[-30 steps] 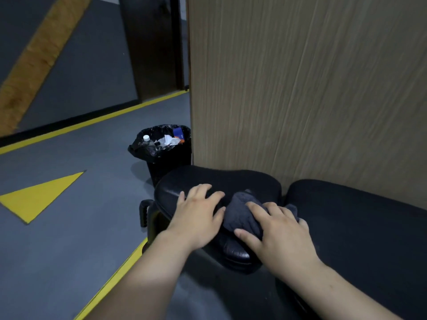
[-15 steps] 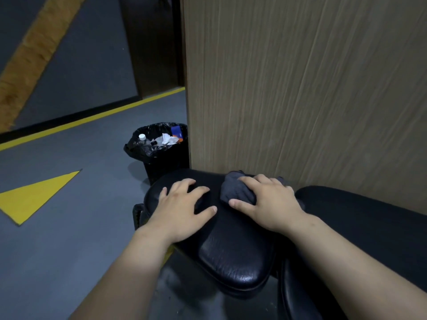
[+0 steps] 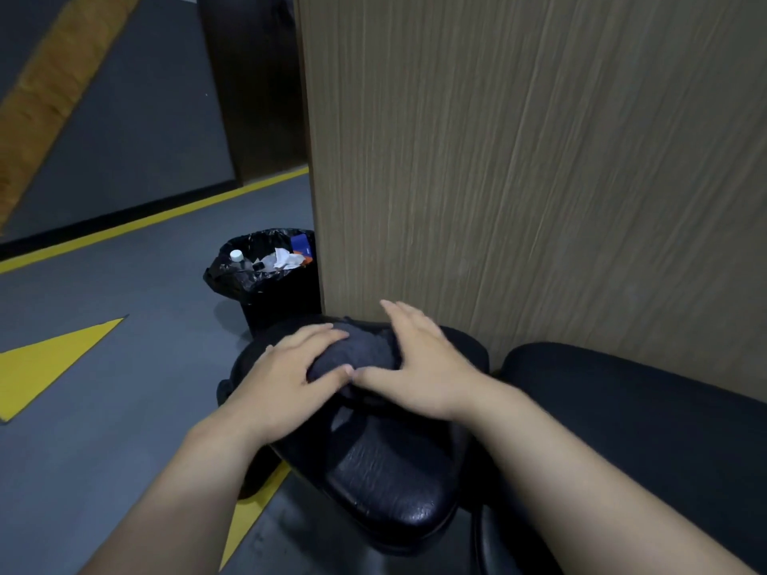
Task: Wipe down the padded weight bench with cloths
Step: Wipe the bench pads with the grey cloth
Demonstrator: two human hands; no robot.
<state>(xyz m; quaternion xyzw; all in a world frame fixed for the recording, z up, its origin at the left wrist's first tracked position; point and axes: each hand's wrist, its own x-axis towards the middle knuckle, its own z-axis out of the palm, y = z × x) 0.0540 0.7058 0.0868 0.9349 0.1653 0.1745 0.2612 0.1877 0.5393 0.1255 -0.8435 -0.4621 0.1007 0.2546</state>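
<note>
A black padded seat pad (image 3: 386, 483) of the weight bench lies in front of me, with the longer black back pad (image 3: 647, 417) to its right. A dark grey cloth (image 3: 357, 352) is bunched at the far end of the seat pad. My right hand (image 3: 419, 363) presses flat on the cloth's right side, fingers stretched toward the wall. My left hand (image 3: 286, 375) rests on the cloth's left side, thumb and fingers closing around it. Part of the cloth is hidden under both hands.
A wood-grain panel (image 3: 519, 159) rises directly behind the bench, close to my fingertips. A black bin (image 3: 269, 284) lined with a bag and holding trash stands on the grey floor to the left. Yellow floor markings (image 3: 45, 359) lie on the left.
The cloth and my right hand moved up the seat pad from its near edge to its far end. My left hand slid right onto the cloth, and the view shifted slightly.
</note>
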